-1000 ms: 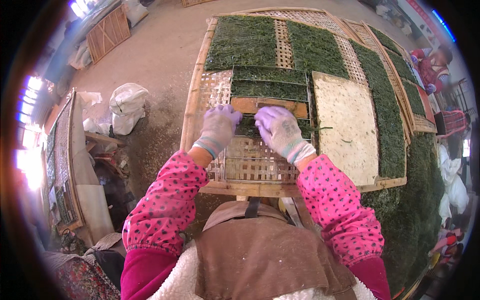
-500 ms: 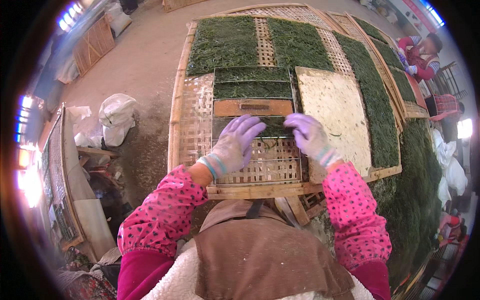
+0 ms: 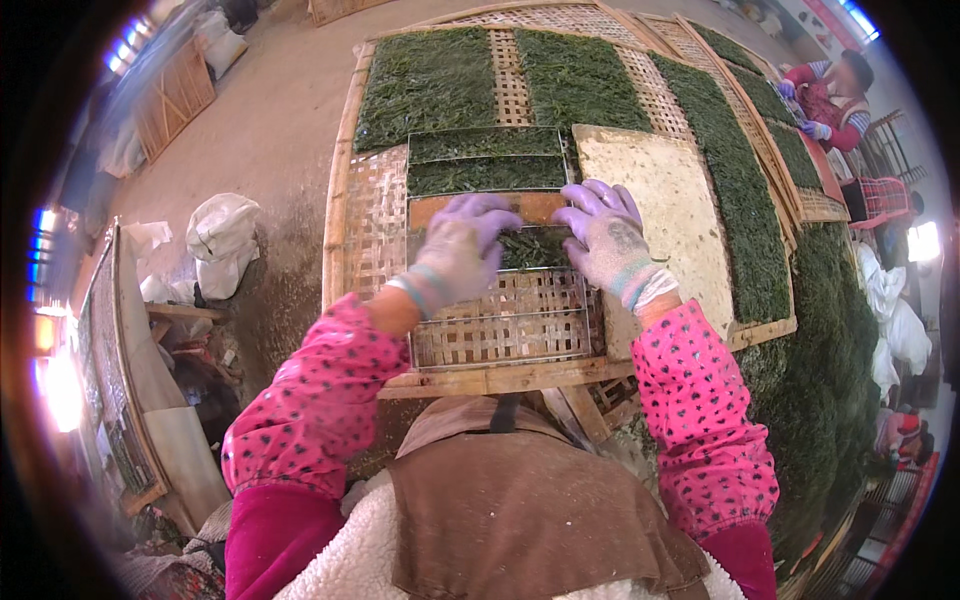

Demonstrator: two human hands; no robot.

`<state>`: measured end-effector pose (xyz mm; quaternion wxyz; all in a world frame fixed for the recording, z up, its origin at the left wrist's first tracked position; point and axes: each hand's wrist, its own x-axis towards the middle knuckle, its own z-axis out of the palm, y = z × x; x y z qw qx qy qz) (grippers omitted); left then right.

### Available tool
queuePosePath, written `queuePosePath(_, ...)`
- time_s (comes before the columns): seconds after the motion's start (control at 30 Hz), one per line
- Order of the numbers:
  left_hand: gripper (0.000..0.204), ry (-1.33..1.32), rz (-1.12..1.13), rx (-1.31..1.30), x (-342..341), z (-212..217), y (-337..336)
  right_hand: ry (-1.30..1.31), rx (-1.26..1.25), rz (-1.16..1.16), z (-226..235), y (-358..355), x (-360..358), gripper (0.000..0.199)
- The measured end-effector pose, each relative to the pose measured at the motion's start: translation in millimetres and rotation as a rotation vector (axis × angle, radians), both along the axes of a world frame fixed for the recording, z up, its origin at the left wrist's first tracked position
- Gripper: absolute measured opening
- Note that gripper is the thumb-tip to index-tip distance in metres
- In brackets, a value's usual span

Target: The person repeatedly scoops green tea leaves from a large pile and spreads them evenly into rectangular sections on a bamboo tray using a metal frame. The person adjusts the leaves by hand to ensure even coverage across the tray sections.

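Both my hands wear pale gloves with purple fingers. My left hand (image 3: pixel 462 243) reaches over the left part of a flat brown wooden board (image 3: pixel 542 209), its fingers bent forward and apart. At the board's right end my right hand (image 3: pixel 606 236) has its fingers spread and curved, the tips around the board's edge. Between the hands, just below the board, lies a strip of dark green seaweed-like strands (image 3: pixel 535 250). A thin metal wire frame (image 3: pixel 500 316) surrounds the board and strips, resting on a woven bamboo rack (image 3: pixel 375 225). My left hand hides part of the board.
A pale speckled board (image 3: pixel 655 210) lies right of the frame. Green mats (image 3: pixel 425 85) cover parts of the rack, and a large green heap (image 3: pixel 815 390) lies at right. Another person (image 3: pixel 835 105) works at far right. White sacks (image 3: pixel 222 240) stand on the floor at left.
My hands have moved slightly forward, from the strip below the board onto the board's edge. The left hand now covers much of the board. The whole view has shifted slightly.
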<state>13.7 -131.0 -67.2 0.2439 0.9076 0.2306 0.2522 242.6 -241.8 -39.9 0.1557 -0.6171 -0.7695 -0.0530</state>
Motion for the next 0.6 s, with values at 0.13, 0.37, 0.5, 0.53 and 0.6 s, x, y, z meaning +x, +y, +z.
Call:
queuePosePath(0.13, 0.027, -0.113, 0.133, -0.125, -1, 4, 35, 0.109, -0.021, -0.177, -3, -4, 3, 0.029)
queuePosePath(0.37, 0.035, 0.395, 0.149, -0.019, 32, -5, 44, 0.271, 0.027, -0.199, -31, -39, 19, 0.023)
queuePosePath(0.5, 0.030, 0.235, 0.050, 0.025, 14, -1, 28, 0.416, -0.073, -0.415, -34, -67, 27, 0.020)
queuePosePath(0.53, 0.030, 0.289, -0.022, -0.035, 12, -4, 20, 0.471, -0.082, -0.404, -34, -73, 28, 0.021)
queuePosePath(0.6, 0.030, 0.373, 0.020, -0.038, 11, -14, 4, 0.474, -0.103, -0.394, -35, -81, 27, 0.022)
